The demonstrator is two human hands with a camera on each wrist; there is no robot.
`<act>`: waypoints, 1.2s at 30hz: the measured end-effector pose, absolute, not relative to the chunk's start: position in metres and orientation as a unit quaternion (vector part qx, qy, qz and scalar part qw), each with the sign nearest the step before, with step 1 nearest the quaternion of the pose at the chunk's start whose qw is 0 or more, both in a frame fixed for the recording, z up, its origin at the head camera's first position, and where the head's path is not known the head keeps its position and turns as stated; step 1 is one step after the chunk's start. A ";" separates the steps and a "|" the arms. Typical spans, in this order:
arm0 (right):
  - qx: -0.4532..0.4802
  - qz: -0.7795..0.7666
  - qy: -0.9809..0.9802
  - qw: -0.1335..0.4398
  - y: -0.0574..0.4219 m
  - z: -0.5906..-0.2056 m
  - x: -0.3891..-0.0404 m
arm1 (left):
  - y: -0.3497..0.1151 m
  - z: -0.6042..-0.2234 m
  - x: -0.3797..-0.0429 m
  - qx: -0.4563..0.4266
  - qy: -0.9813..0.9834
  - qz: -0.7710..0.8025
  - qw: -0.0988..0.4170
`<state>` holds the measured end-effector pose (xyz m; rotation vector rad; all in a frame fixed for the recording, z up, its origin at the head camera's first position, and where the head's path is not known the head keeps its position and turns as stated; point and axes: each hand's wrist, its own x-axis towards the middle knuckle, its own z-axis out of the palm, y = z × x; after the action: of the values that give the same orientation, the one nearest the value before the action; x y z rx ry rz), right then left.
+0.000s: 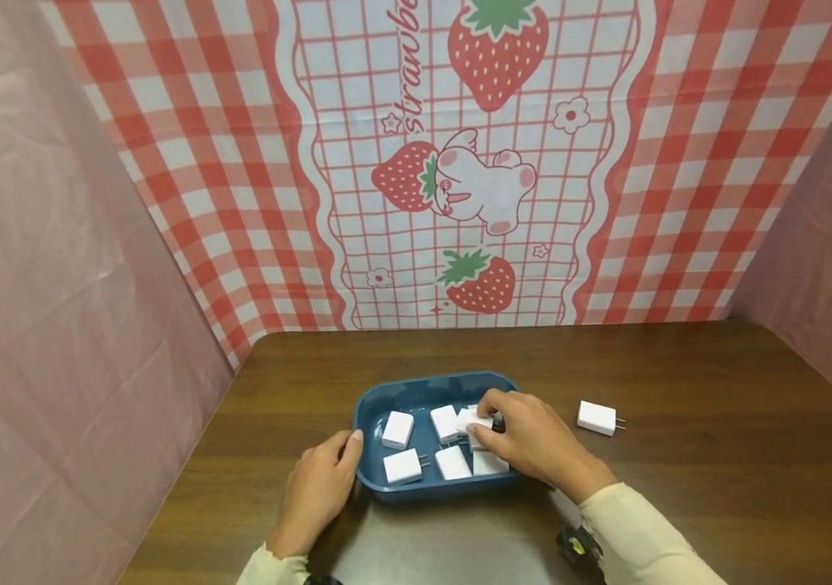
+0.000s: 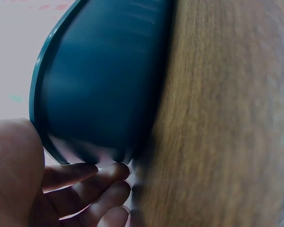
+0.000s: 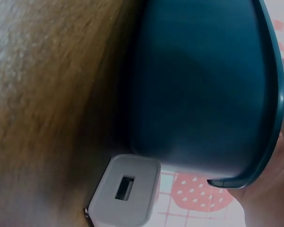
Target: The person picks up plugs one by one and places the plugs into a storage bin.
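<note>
A blue plastic basin [image 1: 452, 489] on the table holds several white charger plugs, among them one charger plug [image 1: 403, 466] with its metal prongs showing. My right hand [image 1: 529, 431] reaches over the basin's right end and pinches a white charger plug [image 1: 473, 419] between thumb and fingers, above others there. The fingers hide part of it. At the left end, my left hand [image 1: 319, 483] rests against the basin, thumb at the rim; in the left wrist view the loosely bent fingers [image 2: 85, 189] touch the outer wall.
Right of the basin, another white charger plug [image 1: 595, 418] lies on the brown wooden table [image 1: 716, 455], prongs pointing right. In the right wrist view a charger plug [image 3: 141, 189] shows its dark USB port. A strawberry-print cloth [image 1: 416, 268] hangs behind the table.
</note>
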<state>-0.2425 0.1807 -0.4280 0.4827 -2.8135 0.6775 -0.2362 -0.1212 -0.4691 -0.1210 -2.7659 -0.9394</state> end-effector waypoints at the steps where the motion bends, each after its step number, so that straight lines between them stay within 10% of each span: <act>1: 0.167 0.232 -0.952 0.108 0.181 -0.428 -0.243 | -0.121 -0.469 -0.236 -0.039 -0.940 -0.320 0.108; 36: 0.109 0.232 -0.939 0.230 0.272 -0.432 -0.228 | -0.121 -0.470 -0.235 -0.048 -0.939 -0.317 0.124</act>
<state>-0.2276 0.2721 -0.4319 0.3000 -2.5821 0.6390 -0.2348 -0.1212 -0.4700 -0.1397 -2.7388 -0.9231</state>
